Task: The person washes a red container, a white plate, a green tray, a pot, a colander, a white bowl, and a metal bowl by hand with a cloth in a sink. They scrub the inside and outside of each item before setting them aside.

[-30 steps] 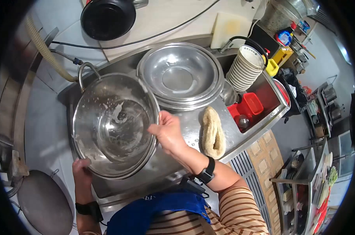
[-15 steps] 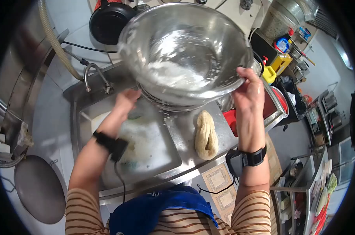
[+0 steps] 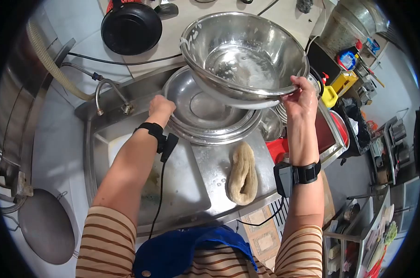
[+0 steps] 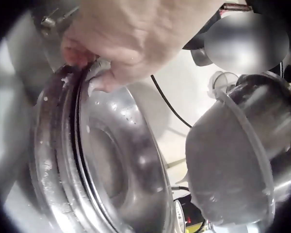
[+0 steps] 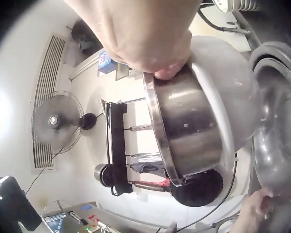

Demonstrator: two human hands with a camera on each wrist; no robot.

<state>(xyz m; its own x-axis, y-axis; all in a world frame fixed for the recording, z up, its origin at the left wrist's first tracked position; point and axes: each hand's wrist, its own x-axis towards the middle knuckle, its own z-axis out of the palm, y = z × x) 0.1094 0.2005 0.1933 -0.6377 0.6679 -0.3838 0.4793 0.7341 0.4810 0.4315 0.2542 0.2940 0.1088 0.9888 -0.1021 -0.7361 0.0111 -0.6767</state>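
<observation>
In the head view a large wet steel bowl [image 3: 245, 62] is held tilted in the air by the right hand [image 3: 302, 99], which grips its right rim. Below it, a stack of wide steel basins [image 3: 191, 99] rests on the counter. The left hand [image 3: 162, 109] pinches the stack's left rim. From the left wrist, the left hand's [image 4: 131, 43] thumb lies inside the top basin [image 4: 106, 160] and its fingers are on the outside. In the right wrist view the right hand [image 5: 145, 43] holds the bowl's rim [image 5: 160, 131], fingertips partly hidden.
A sink [image 3: 182, 185] with a curved faucet [image 3: 109, 88] lies at the left. A beige cloth [image 3: 242, 173] rests on the steel counter. Black pan [image 3: 131, 28] behind; red container [image 3: 278, 150] and yellow bottle [image 3: 329, 96] at the right.
The large bowl has left the sink side, moving right and up over the basins. The left hand has let go of it and taken the basins' rim; the right hand has kept hold.
</observation>
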